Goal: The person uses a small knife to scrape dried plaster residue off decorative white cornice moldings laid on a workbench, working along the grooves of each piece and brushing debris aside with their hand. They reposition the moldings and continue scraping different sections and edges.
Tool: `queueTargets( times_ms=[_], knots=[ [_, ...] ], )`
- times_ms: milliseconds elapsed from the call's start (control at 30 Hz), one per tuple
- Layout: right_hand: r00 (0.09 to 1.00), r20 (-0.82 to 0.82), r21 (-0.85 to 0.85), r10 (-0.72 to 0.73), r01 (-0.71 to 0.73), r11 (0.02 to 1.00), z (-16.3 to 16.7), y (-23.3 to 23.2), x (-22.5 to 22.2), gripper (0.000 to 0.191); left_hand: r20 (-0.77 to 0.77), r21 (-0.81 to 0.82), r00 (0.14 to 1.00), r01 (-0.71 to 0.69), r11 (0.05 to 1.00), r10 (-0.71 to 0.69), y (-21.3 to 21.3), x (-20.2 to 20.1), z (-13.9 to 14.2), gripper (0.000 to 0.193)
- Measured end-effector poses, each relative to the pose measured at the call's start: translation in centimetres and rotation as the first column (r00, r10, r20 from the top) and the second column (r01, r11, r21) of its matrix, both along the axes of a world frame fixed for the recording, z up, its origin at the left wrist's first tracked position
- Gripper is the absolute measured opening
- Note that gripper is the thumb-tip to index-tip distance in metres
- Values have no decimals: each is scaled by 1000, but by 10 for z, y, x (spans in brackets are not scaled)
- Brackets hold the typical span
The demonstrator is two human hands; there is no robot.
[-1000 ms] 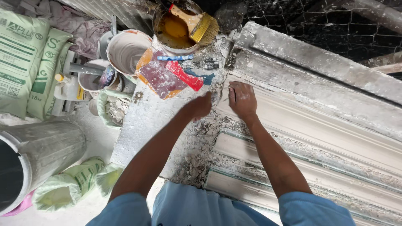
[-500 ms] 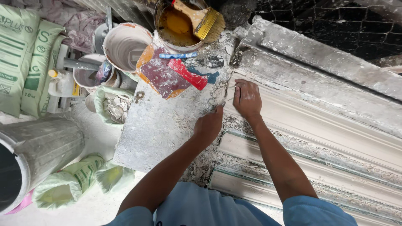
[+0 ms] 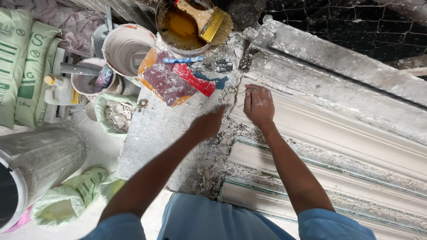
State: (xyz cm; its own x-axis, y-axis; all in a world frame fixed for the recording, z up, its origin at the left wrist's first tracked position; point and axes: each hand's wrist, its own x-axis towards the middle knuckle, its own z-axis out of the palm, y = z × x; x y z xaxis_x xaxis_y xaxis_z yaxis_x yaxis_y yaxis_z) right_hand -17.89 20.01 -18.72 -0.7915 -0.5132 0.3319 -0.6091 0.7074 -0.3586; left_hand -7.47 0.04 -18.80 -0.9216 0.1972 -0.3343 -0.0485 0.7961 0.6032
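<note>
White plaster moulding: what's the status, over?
Right hand flat on long white plaster moulding. Left hand at its crumbly edge. Red plastic scraper nearby.

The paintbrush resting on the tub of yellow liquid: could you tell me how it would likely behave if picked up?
The paintbrush lies across the rim of the tub, so a nudge could probably tip it in or off. Its handle looks rigid and light, though smeared and possibly slippery. The bristles would likely flex and may drip.

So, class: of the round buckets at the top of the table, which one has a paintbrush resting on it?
The bucket of yellow-orange liquid, with the wooden-handled brush across its rim; the white bucket left of it looks empty.
</note>
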Motion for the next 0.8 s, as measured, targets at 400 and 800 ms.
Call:
queueTargets(
  times_ms=[400, 800],
  knots=[
    [1000, 4, -28, 20, -20, 999, -3, -10, -3, 13, -119, -341, 992, -89, 936, 51, 35, -5, 3, 32],
    [1000, -18, -13, 11, -12, 1000, -18, -9, -10, 7, 105, -257, 991, -58, 965, 88, 38, -32, 21, 27]
  ],
)
